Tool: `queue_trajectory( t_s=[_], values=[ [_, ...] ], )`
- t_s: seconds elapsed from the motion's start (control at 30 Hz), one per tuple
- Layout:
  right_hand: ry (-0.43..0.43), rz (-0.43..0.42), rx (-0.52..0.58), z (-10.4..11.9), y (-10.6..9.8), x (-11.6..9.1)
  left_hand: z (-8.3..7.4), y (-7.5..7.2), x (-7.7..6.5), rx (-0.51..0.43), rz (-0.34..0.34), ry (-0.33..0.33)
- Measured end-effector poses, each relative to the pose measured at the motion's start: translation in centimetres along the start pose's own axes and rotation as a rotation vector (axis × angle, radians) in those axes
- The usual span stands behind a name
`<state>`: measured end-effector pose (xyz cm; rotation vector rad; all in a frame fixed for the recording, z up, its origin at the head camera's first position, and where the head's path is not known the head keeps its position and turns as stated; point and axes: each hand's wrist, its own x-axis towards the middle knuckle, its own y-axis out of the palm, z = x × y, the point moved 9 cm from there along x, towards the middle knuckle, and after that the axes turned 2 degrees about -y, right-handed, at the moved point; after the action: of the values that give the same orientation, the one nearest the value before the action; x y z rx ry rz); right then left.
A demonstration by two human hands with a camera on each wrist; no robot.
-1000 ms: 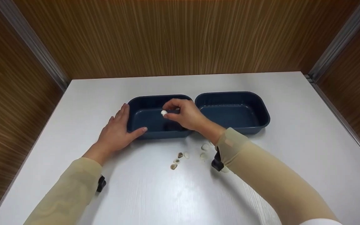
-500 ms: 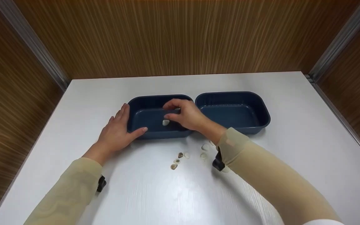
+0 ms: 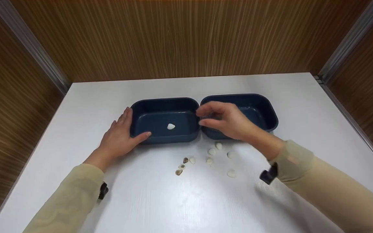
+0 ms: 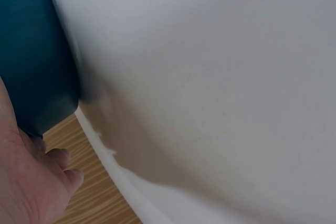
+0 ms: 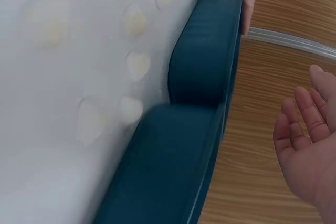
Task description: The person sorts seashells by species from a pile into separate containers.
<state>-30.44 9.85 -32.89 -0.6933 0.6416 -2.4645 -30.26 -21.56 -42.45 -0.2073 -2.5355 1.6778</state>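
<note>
My left hand (image 3: 118,139) rests against the left end of the left blue tray (image 3: 165,139), its thumb over the front rim and its fingers along the side. A white seashell (image 3: 171,126) lies on that tray's floor. Over the left part of the right blue tray (image 3: 264,119), my right hand (image 3: 228,119) hovers with loosely bent fingers and nothing between them; the right wrist view also shows this hand's fingers (image 5: 302,114) apart and holding nothing. On the white table in front lie several pale shells (image 3: 211,151) and a few brown-marked shells (image 3: 179,172).
The two trays stand side by side, nearly touching, on the white table (image 3: 160,200). Wood-grain panels (image 3: 186,38) close off the back and both sides. Part of the right tray's floor is hidden by my right hand.
The white shell left my right fingers and dropped onto the left tray's floor. My right hand then moved rightward over the right tray, uncovering more shells. My left hand stayed in place.
</note>
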Motion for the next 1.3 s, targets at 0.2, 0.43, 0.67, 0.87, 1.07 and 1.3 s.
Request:
queue_trajectory(
  t_s=[0.2,0.43,0.67,0.87,1.07,1.3],
  values=[
    [0.001,0.023,-0.007,0.0,-1.8,-3.6,0.2,-0.3,-0.2,-0.008,-0.017,-0.003],
    [0.052,0.046,0.034,-1.6,-2.3,-7.8,0.4,-0.2,-0.1,-0.007,-0.007,-0.011],
    [0.062,0.124,0.095,-3.4,-1.2,-11.0,0.3,-0.2,0.0,-0.021,-0.003,-0.008],
    [0.193,0.207,0.142,-5.7,0.0,-13.1,0.2,0.1,0.0,-0.015,0.004,-0.005],
    [0.289,0.272,0.160,-7.3,1.1,-14.5,0.0,0.0,-0.1,-0.012,0.007,-0.006],
    [0.241,0.294,0.145,-7.8,1.8,-15.1,-0.1,-0.1,-0.1,-0.007,0.004,0.001]
  ],
)
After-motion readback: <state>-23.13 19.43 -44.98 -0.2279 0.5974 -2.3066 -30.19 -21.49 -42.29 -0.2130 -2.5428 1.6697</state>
